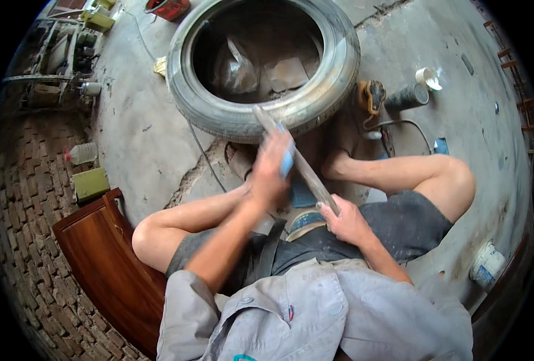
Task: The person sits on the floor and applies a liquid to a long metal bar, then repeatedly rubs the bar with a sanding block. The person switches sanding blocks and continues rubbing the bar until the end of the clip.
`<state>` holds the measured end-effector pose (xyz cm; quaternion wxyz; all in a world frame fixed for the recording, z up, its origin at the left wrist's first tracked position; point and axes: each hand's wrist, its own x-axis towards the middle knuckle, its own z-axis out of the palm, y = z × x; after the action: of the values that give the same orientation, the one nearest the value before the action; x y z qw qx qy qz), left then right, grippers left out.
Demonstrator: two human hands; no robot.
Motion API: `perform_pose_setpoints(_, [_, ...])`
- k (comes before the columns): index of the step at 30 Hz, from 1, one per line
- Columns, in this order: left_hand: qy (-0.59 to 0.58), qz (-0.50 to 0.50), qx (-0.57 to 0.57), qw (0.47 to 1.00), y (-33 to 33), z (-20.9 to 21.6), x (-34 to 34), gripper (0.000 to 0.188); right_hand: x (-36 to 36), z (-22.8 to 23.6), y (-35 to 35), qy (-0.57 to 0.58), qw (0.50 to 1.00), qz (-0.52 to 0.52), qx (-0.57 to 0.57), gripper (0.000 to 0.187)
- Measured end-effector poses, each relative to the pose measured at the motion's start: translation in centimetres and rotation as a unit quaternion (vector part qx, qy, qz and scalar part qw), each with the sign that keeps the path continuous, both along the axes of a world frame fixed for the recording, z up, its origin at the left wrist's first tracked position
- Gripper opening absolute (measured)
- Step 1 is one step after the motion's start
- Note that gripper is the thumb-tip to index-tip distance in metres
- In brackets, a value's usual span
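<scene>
A long, narrow wooden stick (312, 178) slants across my lap, its far end on the near rim of a worn tyre (212, 123). My right hand (346, 221) grips the near end, thumb on top. Partway along the stick, my left hand (270, 171) is closed round it and smeared by motion. Between that palm and the wood shows a blue sheet (287, 161), which looks like sandpaper. Below the stick lies another blue piece (302, 196). A rounded blue and tan thing (306, 224) rests by my shorts.
Inside the tyre lie a clear plastic bag (240, 77) and a flat greyish piece (287, 74). Right of it are an orange power tool (372, 96) and a dark cylinder (408, 97). A wooden panel (107, 259) lies left, a white bucket (488, 265) right.
</scene>
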<state>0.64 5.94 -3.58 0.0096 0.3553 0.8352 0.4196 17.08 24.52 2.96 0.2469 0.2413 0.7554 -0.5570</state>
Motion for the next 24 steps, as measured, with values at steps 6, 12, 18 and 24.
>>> perform_pose_setpoints(6, [0.007, 0.053, 0.009, 0.999, 1.3, 0.5, 1.6, 0.052, -0.1, 0.4, -0.3, 0.023, 0.999, -0.001, 0.025, 0.031])
perform_pose_setpoints(12, [-0.069, 0.101, 0.045, 0.991, 2.8, 1.2, 7.6, 0.056, 0.3, -0.1, -0.4, 0.033, 0.999, 0.006, 0.03, 0.033])
perform_pose_setpoints(18, [-0.006, 0.161, 0.029, 0.987, 2.4, -0.5, -2.9, 0.045, -1.0, 1.2, -0.5, -0.028, 1.0, 0.012, 0.005, 0.033])
perform_pose_setpoints(24, [-0.041, 0.137, 0.065, 0.988, 4.3, 2.1, 6.3, 0.042, -0.1, 0.2, -0.4, 0.028, 0.999, 0.008, 0.028, 0.03])
